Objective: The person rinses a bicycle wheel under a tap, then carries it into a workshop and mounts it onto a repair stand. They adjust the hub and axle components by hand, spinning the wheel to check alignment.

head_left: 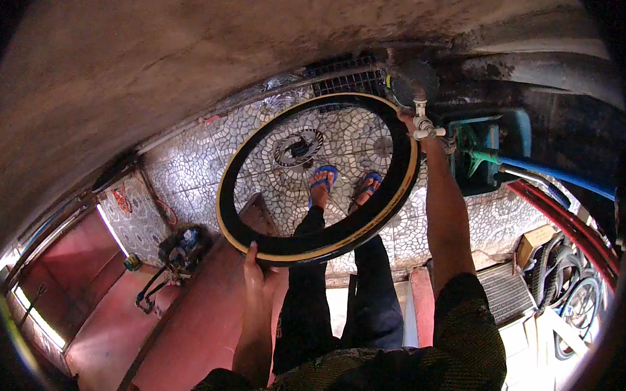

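A bicycle tyre [303, 249], black with tan edges, is held up tilted in front of me, above my feet. My left hand [254, 271] grips its lower left edge, thumb on top and the other fingers mostly hidden underneath. At the upper right edge my right hand [408, 121] closes around the tyre, partly hidden behind a white tap [426, 128]. That tap stands right beside the hand. Through the tyre's ring a toothed metal ring [298, 148] shows on the patterned floor. My feet are in blue flip-flops [326, 174].
A dark green tub [515, 131] with a blue-handled brush [558, 177] stands at the right, near red bars [570, 231]. Several tyres [568, 269] and a finned metal panel [506, 291] lie lower right. At left are a red bench [189, 316] and a small machine [185, 249].
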Available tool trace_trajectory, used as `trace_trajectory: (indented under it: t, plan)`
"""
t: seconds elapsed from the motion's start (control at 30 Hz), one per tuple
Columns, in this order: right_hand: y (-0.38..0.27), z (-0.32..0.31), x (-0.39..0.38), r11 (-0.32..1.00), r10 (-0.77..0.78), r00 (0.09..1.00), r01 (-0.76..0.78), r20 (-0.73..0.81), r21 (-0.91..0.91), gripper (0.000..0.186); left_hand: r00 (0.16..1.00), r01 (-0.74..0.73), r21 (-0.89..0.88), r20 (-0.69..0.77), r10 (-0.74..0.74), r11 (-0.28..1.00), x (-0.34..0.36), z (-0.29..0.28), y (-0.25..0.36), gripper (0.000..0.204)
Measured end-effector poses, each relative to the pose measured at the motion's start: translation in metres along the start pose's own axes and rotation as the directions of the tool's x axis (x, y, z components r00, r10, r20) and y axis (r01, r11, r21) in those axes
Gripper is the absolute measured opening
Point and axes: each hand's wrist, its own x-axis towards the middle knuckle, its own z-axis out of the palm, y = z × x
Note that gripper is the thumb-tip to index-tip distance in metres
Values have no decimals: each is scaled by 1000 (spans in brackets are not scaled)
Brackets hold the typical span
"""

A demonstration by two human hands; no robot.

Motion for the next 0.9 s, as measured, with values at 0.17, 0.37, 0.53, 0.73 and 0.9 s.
trace_trajectory:
  t: [0.17, 0.37, 0.53, 0.73, 0.9]
  plan:
    - [-26, -15, -22, 924, 74, 968, -157, 240, 348, 39, 973, -153, -33, -181, 144, 988, -36, 56, -21, 22]
    - [-9, -7, -32, 889, 1, 971, -111, 240, 445, 41, 960, -220, -7, -177, 216, 975, -15, 79, -44, 33]
    - [30, -7, -2, 940, -58, 996, 34, 61, 339, 41, 972, -232, 20, 23, 232, 972, -26, 122, -106, 41]
    - [26, -25, 23, 993, 99, 993, -103, -69, -55, 37, 992, -108, -11, 72, 108, 994, 24, -23, 12, 43]
    - [53, -51, 20, 977, -48, 996, 32, -71, -212, 36, 959, -64, 265, -249, 133, 962, 54, -64, 41, 34]
